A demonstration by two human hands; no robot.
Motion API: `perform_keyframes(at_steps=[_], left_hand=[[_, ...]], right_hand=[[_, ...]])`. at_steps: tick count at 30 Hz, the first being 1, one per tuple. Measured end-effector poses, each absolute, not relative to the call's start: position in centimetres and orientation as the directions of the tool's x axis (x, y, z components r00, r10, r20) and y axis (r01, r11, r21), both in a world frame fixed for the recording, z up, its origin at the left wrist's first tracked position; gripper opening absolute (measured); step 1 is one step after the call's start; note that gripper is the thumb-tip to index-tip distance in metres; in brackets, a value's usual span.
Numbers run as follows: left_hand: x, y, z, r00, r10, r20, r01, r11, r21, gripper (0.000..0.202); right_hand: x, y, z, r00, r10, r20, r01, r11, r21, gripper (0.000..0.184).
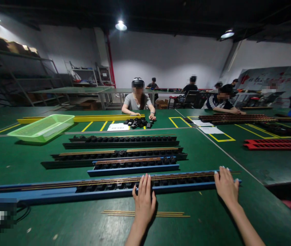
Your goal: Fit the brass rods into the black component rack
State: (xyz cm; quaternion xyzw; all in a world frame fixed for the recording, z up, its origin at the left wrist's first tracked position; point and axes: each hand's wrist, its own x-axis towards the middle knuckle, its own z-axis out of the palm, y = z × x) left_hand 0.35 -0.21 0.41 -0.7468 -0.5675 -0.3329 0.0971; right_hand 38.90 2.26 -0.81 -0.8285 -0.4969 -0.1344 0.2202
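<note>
A long blue rail (58, 193) with black sockets and thin brass strips along its top lies across the green table (212, 218) in front of me. My left hand (144, 200) rests flat on its near edge around the middle, fingers stretched out together. My right hand (226, 186) lies on the rail's right end, fingers extended over the brass strips. Loose brass strips (166, 214) lie on the table just behind my left hand.
Beyond lie a shorter blue rail (134, 165) and two black rails (114, 155) (121, 140). A green plastic basket (41, 127) sits at the far left. A person (137, 100) sits opposite with black parts (136, 123); others work at the right, near a red rail (276, 144).
</note>
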Motion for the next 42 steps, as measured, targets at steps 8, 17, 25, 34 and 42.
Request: perform_keyframes(at_steps=[8,17,25,34,42], left_hand=[[0.4,-0.2,0.4,0.131,0.783,0.609,0.914,-0.334,0.233,0.066],[0.4,-0.1,0.1,0.128,0.782,0.610,0.906,-0.342,0.248,0.063],[0.3,-0.1,0.2,0.131,0.788,0.601,0.902,-0.347,0.258,0.062],[0.4,-0.2,0.2,0.123,0.794,0.596,0.906,-0.335,0.259,0.062],[0.4,-0.1,0.1,0.119,0.794,0.596,0.903,-0.335,0.267,0.060]], right_hand=[[36.2,2.2,-0.3,0.308,0.802,0.512,0.949,-0.295,-0.109,0.064],[35.0,2.4,-1.0,0.343,0.806,0.482,0.939,-0.316,-0.140,0.067],[33.7,2.2,0.9,0.261,0.796,0.546,0.964,-0.247,-0.101,0.068],[31.9,2.5,-1.2,0.156,0.848,0.506,0.986,-0.104,-0.130,0.067],[29.6,2.1,0.1,0.231,0.845,0.482,0.966,-0.140,-0.216,0.068]])
